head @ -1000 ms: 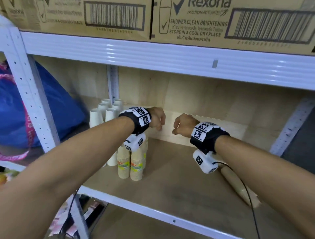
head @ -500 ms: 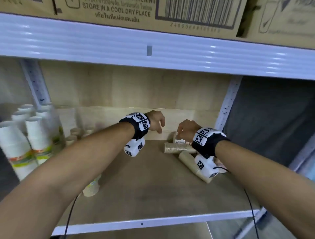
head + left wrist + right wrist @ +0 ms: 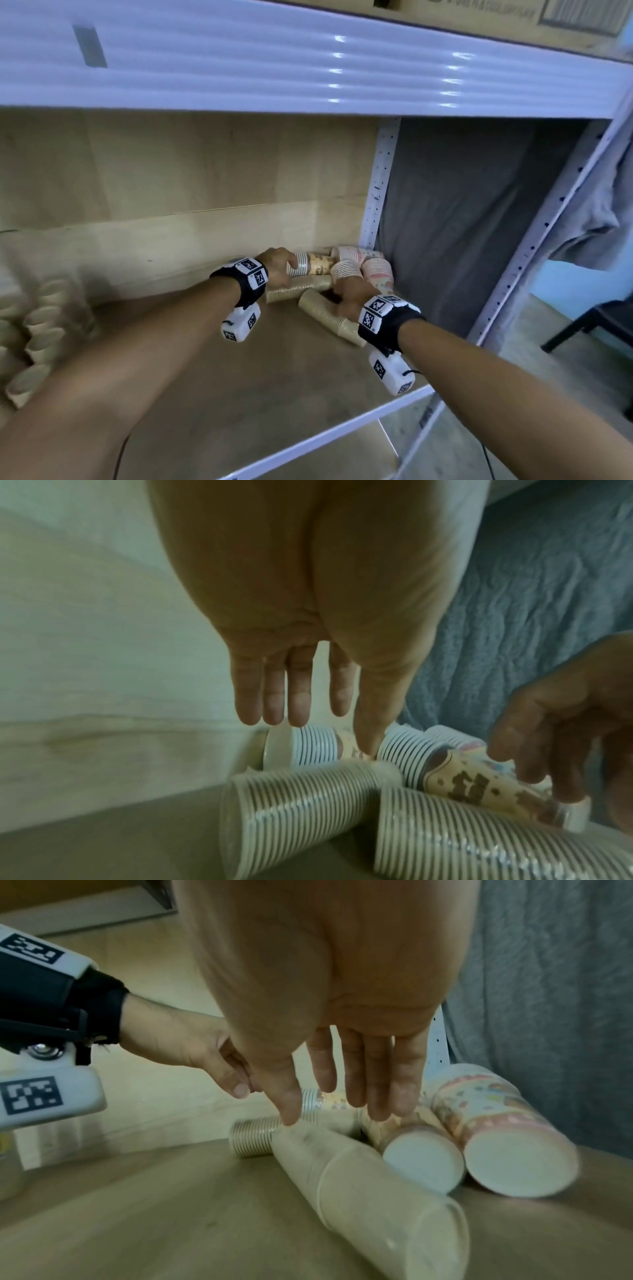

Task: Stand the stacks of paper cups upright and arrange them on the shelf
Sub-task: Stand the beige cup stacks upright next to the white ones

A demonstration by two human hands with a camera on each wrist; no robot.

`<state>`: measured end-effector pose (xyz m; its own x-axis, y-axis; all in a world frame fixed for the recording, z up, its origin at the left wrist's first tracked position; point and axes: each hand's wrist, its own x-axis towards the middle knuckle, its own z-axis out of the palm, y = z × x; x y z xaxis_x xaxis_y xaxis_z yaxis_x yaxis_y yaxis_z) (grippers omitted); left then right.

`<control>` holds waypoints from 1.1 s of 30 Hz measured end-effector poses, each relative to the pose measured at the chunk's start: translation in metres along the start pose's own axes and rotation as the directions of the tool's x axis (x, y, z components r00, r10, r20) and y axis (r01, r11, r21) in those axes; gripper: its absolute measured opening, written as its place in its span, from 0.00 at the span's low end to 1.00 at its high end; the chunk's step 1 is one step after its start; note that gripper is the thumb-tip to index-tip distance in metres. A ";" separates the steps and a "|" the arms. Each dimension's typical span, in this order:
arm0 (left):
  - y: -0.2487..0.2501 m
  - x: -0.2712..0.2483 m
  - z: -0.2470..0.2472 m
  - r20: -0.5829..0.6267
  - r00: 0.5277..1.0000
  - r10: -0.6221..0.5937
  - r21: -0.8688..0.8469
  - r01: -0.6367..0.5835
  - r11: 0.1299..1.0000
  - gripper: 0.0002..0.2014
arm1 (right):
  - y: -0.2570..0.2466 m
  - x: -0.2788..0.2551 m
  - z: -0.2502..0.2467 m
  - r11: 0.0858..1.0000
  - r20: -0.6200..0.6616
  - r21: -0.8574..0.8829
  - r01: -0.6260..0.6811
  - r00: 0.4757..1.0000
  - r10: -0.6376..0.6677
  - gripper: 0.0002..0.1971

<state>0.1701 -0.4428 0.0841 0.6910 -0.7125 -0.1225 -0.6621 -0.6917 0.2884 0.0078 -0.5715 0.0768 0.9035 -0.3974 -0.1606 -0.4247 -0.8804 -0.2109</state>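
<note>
Wooden shelf (image 3: 239, 394), back-right corner: both hands reach toppled cup stacks to stand them, left hand (image 3: 279, 265) and right hand (image 3: 351, 296) grips wide, holding nothing.

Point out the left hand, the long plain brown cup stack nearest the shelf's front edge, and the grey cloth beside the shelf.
left hand (image 3: 277, 265): head view, back of the hand.
plain brown cup stack (image 3: 369, 1199): right wrist view, side wall at mid-length.
grey cloth (image 3: 455, 219): head view, middle of the hanging fabric.

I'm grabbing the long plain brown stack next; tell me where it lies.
In the head view the long plain brown stack lies on its side at the shelf's right end, just under the right hand, with patterned stacks behind it.
</note>
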 end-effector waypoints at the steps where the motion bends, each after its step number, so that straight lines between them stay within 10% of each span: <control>1: -0.001 0.003 0.005 0.002 1.000 -0.002 0.004 0.002 1.000 0.26 | 0.003 0.000 0.006 1.000 0.005 0.003 -0.016 1.000 0.016 0.26; 33: -0.035 0.029 0.047 0.041 0.998 0.043 0.065 -0.045 0.997 0.34 | 0.009 0.008 0.056 0.994 -0.010 -0.095 -0.054 0.999 0.053 0.28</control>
<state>0.1997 -0.4443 0.0256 0.6497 -0.7455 -0.1487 -0.7100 -0.6650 0.2316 0.0080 -0.5678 0.0196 0.8800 -0.4464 -0.1623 -0.4656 -0.8782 -0.1096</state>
